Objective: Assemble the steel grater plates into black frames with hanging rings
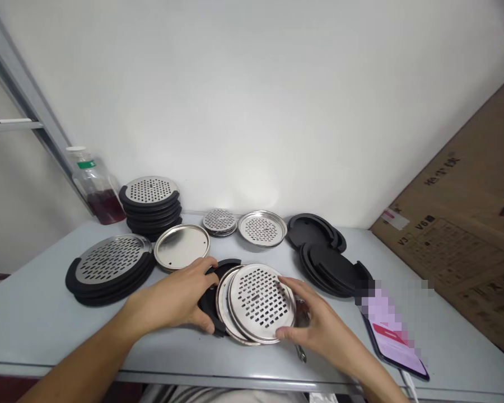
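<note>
In the head view my right hand [304, 313] holds a round perforated metal plate [261, 302] by its right edge, thumb below and fingers above. The plate lies tilted over a round metal dish [227, 316], whose rim shows at its left. My left hand [193, 296] curls its fingers and thumb around the left side of a black round holder [210, 305], partly hidden under the dish and hand. A small shiny metal tool [301, 354] pokes out beneath my right hand; its kind is hidden.
Stacked black holders with perforated plates [113, 260] [151, 190] stand left, beside a metal dish [182, 246]. Behind are perforated discs [219, 220] [262, 229]. Bare black holders [334, 268], a phone [395, 336] and a cardboard box [462, 240] lie right; a bottle [96, 190] stands back left.
</note>
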{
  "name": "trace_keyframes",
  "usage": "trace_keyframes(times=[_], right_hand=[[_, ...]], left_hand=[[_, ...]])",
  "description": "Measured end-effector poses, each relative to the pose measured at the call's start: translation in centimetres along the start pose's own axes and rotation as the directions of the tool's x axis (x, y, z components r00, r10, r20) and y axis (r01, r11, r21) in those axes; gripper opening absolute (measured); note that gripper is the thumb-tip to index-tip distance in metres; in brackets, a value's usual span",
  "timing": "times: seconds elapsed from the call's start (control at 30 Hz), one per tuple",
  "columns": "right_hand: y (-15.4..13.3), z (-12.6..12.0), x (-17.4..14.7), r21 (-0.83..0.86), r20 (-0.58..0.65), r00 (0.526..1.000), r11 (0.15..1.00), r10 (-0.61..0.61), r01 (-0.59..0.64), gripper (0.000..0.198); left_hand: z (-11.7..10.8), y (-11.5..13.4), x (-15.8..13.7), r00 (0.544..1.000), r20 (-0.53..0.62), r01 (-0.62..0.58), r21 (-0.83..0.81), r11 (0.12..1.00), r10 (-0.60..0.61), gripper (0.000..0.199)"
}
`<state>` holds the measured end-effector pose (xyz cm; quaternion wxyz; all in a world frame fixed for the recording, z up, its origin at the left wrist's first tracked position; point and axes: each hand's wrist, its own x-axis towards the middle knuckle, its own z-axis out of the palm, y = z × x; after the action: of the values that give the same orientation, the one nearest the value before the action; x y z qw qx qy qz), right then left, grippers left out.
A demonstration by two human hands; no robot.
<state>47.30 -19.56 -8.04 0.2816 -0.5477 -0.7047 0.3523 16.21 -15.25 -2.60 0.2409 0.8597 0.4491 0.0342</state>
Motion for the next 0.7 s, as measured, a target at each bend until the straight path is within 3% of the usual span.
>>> trace_keyframes(times=[0.17, 0.37, 0.7], right_hand=[[0.4, 0.9, -0.6, -0.154, 0.069, 0.997, 0.987, -0.029, 0.04, 0.106], [-0.4, 1.1, -0.4, -0.221, 0.15, 0.989, 0.975, 0.004, 0.029, 0.107], [-0.3, 1.5, -0.8, -0.238, 0.157, 0.987, 0.971, 0.018, 0.021, 0.103]], left_hand=[[0.1, -0.2, 0.0, 1.0, 0.009, -0.016, 0.007, 1.0, 0.016, 0.065], [0.3, -0.7, 0.2, 0.999, 0.017, -0.031, 0.027, 0.999, 0.031, 0.072], [0.4, -0.8, 0.6, 0.999, 0.028, -0.037, -0.034, 0.999, 0.038, 0.077]])
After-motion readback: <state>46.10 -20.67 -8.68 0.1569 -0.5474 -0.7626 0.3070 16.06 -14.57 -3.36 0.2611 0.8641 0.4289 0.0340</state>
